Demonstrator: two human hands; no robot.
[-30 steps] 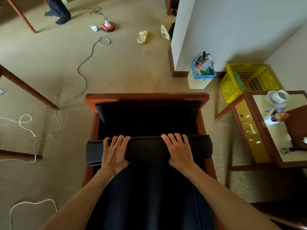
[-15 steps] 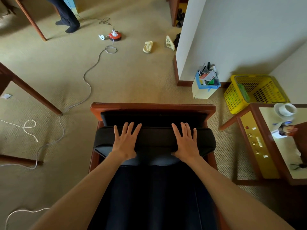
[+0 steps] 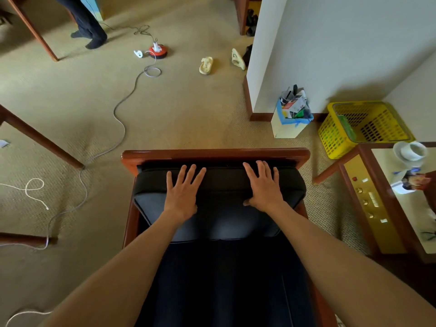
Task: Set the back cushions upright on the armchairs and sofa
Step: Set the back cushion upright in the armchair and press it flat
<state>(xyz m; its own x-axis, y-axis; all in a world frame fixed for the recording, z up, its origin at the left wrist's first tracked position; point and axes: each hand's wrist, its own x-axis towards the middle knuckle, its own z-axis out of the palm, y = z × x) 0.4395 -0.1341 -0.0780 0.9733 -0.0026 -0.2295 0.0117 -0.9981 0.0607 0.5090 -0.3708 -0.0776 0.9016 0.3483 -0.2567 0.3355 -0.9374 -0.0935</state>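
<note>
Two bare forearms reach out from us over the dark seat. Our left hand point(image 3: 181, 197) and right hand point(image 3: 264, 188) lie flat on the black back cushion point(image 3: 219, 199), fingers straight and spread, gripping nothing. We see the cushion leaning against the wooden back rail of the armchair point(image 3: 214, 154). Beyond lie a grey cable point(image 3: 122, 121) on the carpet and a yellow basket point(image 3: 363, 126) to the right.

Both bare forearms reach fwd, roughly parallel, wrists straight; left hand point(image 3: 181, 193) & right hand point(image 3: 263, 187) lie palm-down, fingers straight & slightly spread, thumbs angled inward, no grip on anything.
</note>
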